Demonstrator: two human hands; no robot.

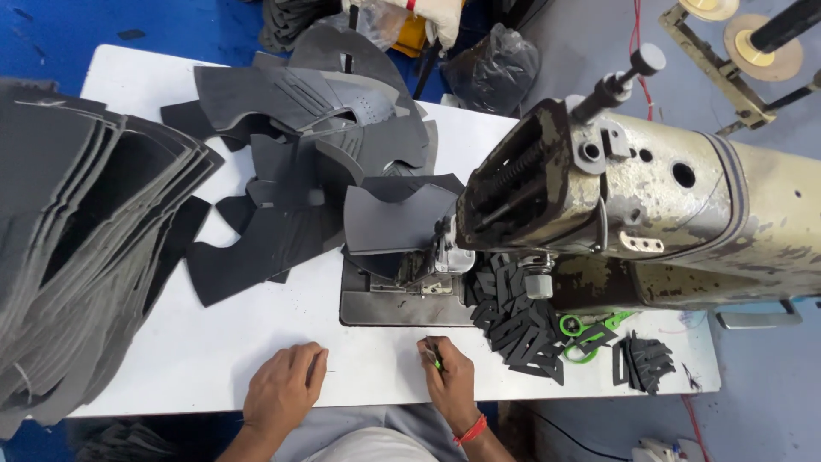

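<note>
Right hand (449, 372) pinched a small green tool, left hand (285, 387) lay empty, knuckles curled, on table (214, 342); keep fingers clear of needle.

White table (256, 342); dark grey cut pieces (291, 154); green scissors (586, 329); red wristband (471, 430).

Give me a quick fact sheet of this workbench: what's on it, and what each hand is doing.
Surface: white table
Machine: worn industrial sewing machine, a dark cut piece under its head
Left hand: resting on the table edge, fingers curled, holding nothing that shows
Right hand: closed on a small green-tipped tool, too small to identify
Far left: tall stack of dark cut panels
Centre: loose pile of dark shaped pieces
By the machine: small black strips, green-handled scissors
</note>
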